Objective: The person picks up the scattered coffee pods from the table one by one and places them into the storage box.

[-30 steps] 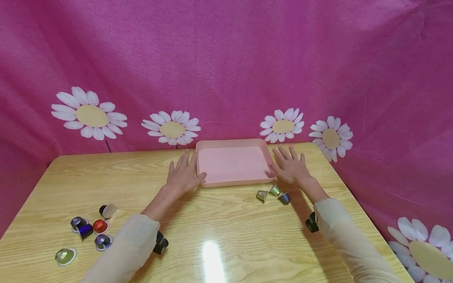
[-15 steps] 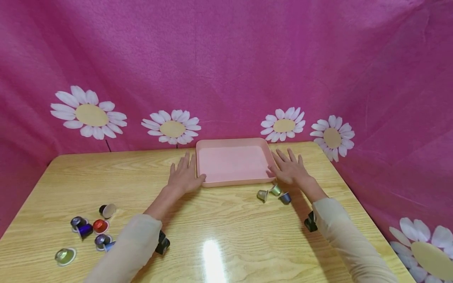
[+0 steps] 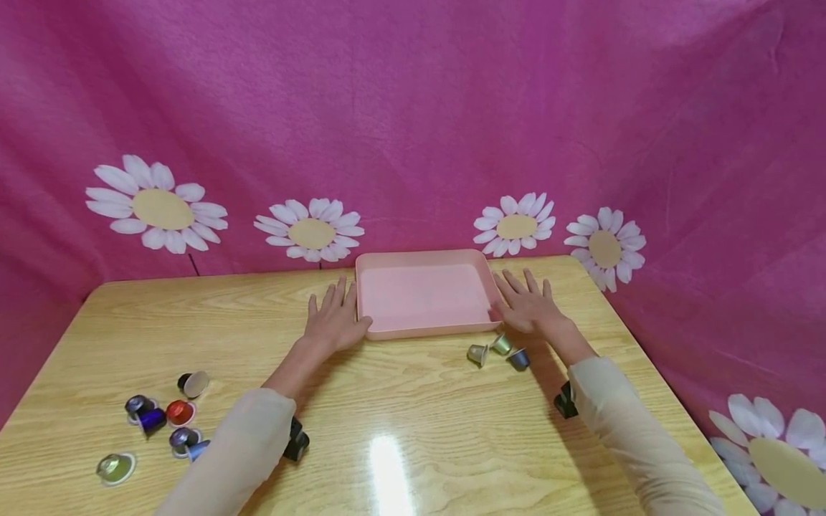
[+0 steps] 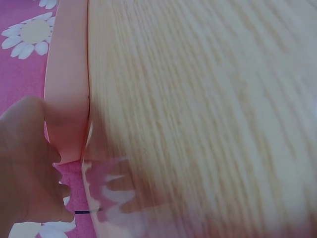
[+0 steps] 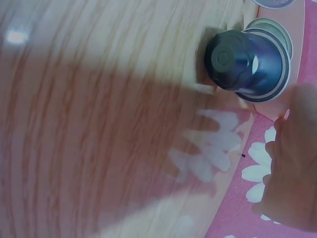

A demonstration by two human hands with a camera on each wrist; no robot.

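A shallow pink tray [image 3: 426, 294] lies at the far edge of the table. My left hand [image 3: 334, 322] is at its left side, fingers straight and spread, thumb right at the near-left corner. On the other side my right hand [image 3: 530, 309] is spread the same way, its thumb overlapping the tray's right rim. Just in front of the tray, by my right hand, three coffee capsules lie close together: a tan one [image 3: 477, 355], a pale green one [image 3: 501, 344] and a dark blue one [image 3: 519, 359]. The blue capsule [image 5: 247, 64] looms large in the right wrist view.
At the table's left lie several more coffee capsules, among them a red one [image 3: 179, 412], a purple one [image 3: 152, 421], a green one [image 3: 115, 468] and a black one [image 3: 193, 384]. A magenta cloth [image 3: 413, 129] with daisies hangs behind the wooden table [image 3: 439, 430].
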